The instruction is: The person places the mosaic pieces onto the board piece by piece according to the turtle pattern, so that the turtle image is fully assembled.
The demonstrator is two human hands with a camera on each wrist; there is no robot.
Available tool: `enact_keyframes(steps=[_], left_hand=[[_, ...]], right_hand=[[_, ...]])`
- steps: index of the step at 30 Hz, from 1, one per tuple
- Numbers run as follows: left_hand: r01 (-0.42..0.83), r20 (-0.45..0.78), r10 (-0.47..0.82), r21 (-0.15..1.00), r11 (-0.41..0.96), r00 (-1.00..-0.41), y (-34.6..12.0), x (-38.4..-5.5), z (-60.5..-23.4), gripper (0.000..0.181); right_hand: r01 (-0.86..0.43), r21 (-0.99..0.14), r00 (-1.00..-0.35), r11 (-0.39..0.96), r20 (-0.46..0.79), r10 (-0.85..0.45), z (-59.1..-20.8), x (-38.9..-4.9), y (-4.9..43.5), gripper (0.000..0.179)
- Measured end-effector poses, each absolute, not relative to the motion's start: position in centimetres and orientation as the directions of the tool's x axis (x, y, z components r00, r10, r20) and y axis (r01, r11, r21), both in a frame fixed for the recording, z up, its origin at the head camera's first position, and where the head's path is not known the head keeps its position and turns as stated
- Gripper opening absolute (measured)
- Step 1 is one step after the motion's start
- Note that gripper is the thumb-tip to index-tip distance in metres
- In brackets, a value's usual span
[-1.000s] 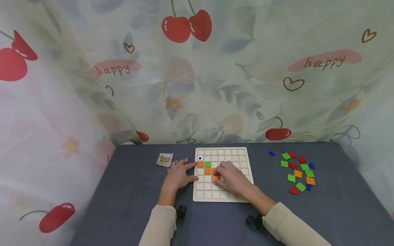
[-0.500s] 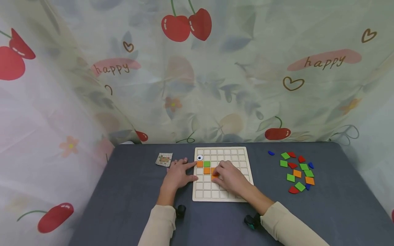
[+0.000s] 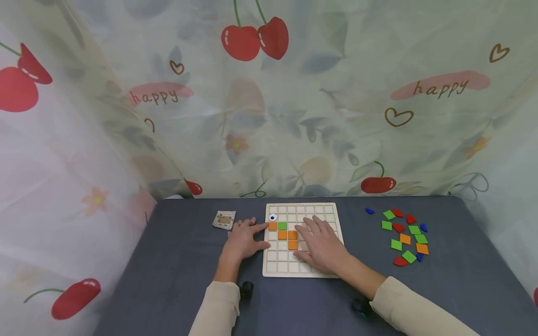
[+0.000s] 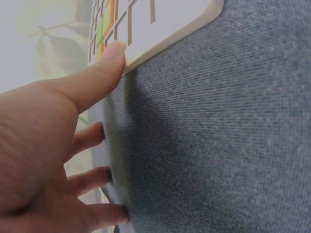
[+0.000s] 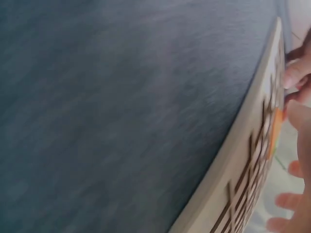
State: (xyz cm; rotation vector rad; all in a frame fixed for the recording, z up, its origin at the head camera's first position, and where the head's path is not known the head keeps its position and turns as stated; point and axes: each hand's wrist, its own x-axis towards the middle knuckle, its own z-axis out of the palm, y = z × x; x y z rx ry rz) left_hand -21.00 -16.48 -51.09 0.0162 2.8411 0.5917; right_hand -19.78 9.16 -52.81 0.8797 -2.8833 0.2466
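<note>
A pale wooden grid board (image 3: 278,267) lies on the dark table. Its left part carries a round eye tile (image 3: 273,217), a green square tile (image 3: 282,226) and several orange square tiles (image 3: 292,245) in a stepped pattern. My left hand (image 3: 242,240) rests at the board's left edge, thumb and index finger touching it, as the left wrist view shows with the thumb (image 4: 99,75) on the rim. Over the board's right half, my right hand (image 3: 323,245) spreads its fingers and holds nothing. It hides several cells; the right wrist view shows it only at the edge.
Loose green, red, orange and blue tiles (image 3: 405,239) lie scattered to the right of the board. A small picture card (image 3: 224,219) sits to the left, beyond my left hand. A patterned cloth (image 3: 294,116) hangs behind the table.
My right hand has let go of the lowest orange tile, spread its fingers and shifted slightly right, uncovering the orange tiles. The left hand stays at the board's edge.
</note>
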Motion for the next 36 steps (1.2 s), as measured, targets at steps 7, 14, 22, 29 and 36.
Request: enact_keyframes(steps=[7,14,22,29,36], left_hand=[[-0.032,-0.231,0.066,0.396,0.918,-0.971,-16.4,-21.1,-50.9,0.067],[-0.038,-0.235,0.060,0.390,0.920,-0.970,-16.3,-21.2,-50.6,0.067],[-0.025,-0.232,0.069,0.379,0.925,-0.970,-15.9,-21.4,-50.5,0.068],[-0.018,-0.227,0.075,0.383,0.924,-0.971,-16.0,-21.2,-50.8,0.067],[-0.031,-0.225,0.065,0.398,0.917,-0.972,-16.4,-20.8,-51.2,0.067]], right_hand=[[-0.546,-0.141,-0.837,0.826,0.134,-0.531,-53.0,-19.8,11.6,0.080],[-0.511,-0.097,-0.858,0.854,0.125,-0.499,-52.6,-20.9,14.4,0.083],[-0.451,-0.163,-0.892,0.877,0.070,-0.446,-52.9,-21.3,17.5,0.083],[-0.403,-0.176,-0.915,0.898,0.081,-0.394,-53.2,-21.8,20.4,0.083],[-0.348,-0.185,-0.938,0.919,0.062,-0.342,-54.0,-23.7,23.4,0.083]])
